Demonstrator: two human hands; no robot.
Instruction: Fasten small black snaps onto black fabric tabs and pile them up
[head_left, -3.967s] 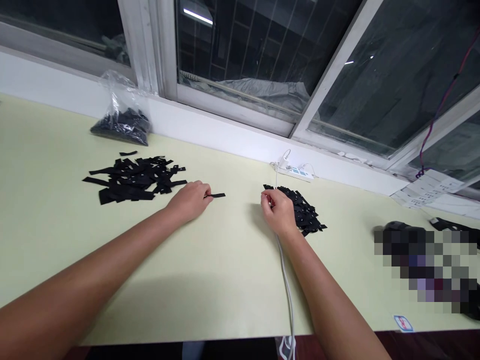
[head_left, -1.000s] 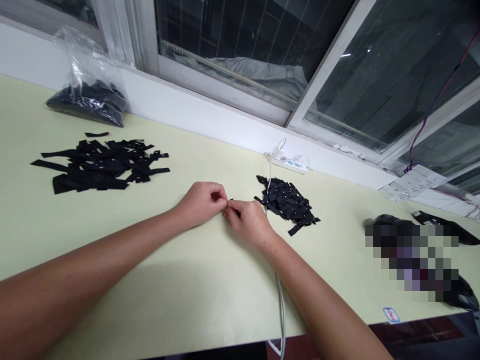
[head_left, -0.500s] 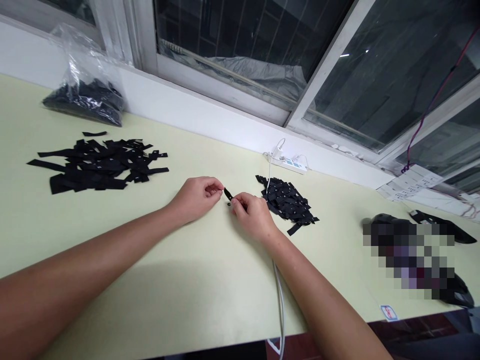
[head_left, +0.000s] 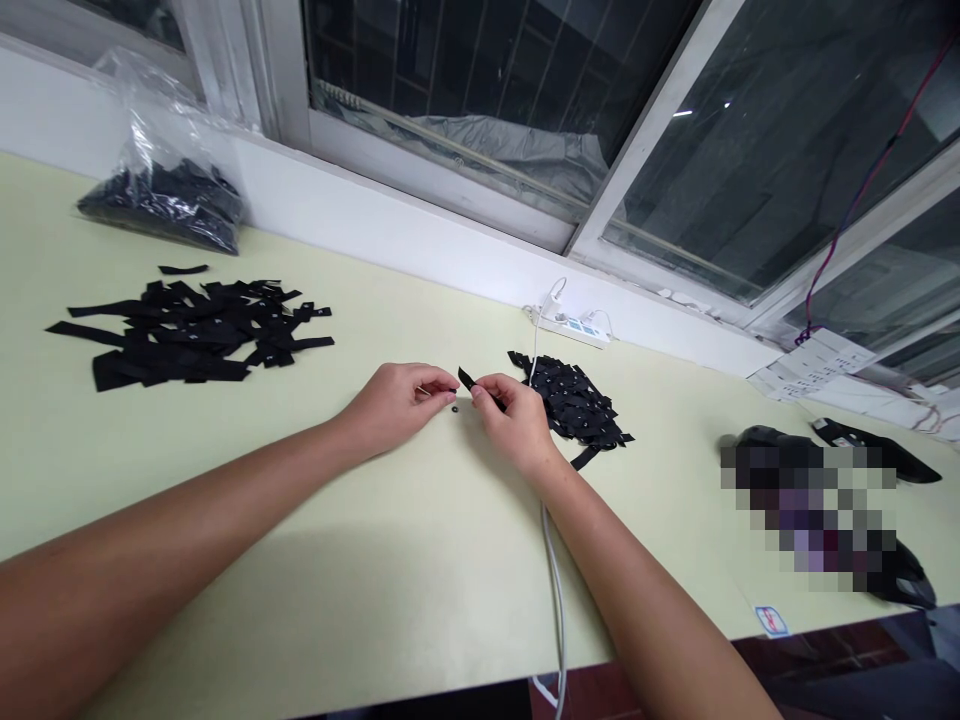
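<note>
My right hand [head_left: 516,415] is closed on a black fabric strip [head_left: 466,380], whose end sticks out past the thumb and finger towards the left. Facing it, my left hand [head_left: 401,405] pinches a small dark piece [head_left: 453,390] at its fingertips; its exact kind is too small to tell. Just below those fingertips a tiny black ring-like part [head_left: 454,409] lies on the table. Behind my right hand is a pile of black strips with small shiny spots [head_left: 577,400]. Farther left spreads another pile of black strips [head_left: 195,335].
A clear plastic bag of black pieces [head_left: 165,200] stands at the back left against the wall. A white power strip [head_left: 574,327] sits by the window wall, and its cable [head_left: 553,580] runs under my right forearm. Dark objects, partly blurred out [head_left: 825,510], lie on the right.
The strip's end has come away from my left fingertips, up and to the right. A small dark piece now shows in my left pinch. The view shifted slightly.
</note>
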